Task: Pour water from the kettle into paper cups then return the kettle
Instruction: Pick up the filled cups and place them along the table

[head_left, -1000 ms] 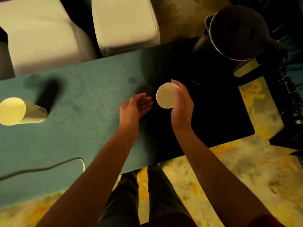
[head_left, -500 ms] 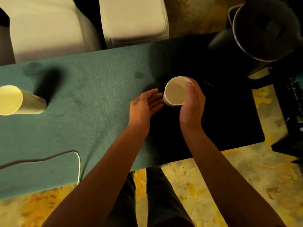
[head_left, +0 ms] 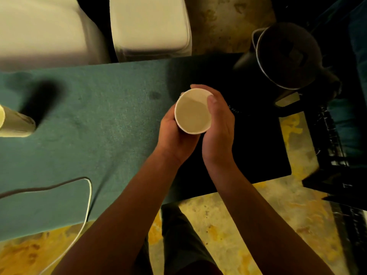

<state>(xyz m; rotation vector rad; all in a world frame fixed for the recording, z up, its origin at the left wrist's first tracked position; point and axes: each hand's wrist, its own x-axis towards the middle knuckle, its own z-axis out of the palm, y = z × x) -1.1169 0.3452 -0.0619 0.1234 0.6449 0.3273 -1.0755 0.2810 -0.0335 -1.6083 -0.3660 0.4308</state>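
A white paper cup (head_left: 193, 112) is held upright above the table, its mouth facing me and its inside looking empty. My left hand (head_left: 175, 139) wraps it from the left and below. My right hand (head_left: 218, 128) grips its right side, thumb on the rim. A dark kettle (head_left: 288, 56) with a metal rim stands at the table's far right corner, apart from both hands. A second paper cup (head_left: 14, 124), or a stack of cups, stands at the left edge of the view.
The table (head_left: 99, 116) wears a teal cloth, dark with shadow on its right part. A white cable (head_left: 85, 195) loops over its near edge. Two pale cushioned seats (head_left: 149, 26) stand behind. A black crate (head_left: 333, 155) sits on the floor at right.
My left hand has closed in from the left onto the cup, which only my right hand held before. The cup has come up nearer to the camera.
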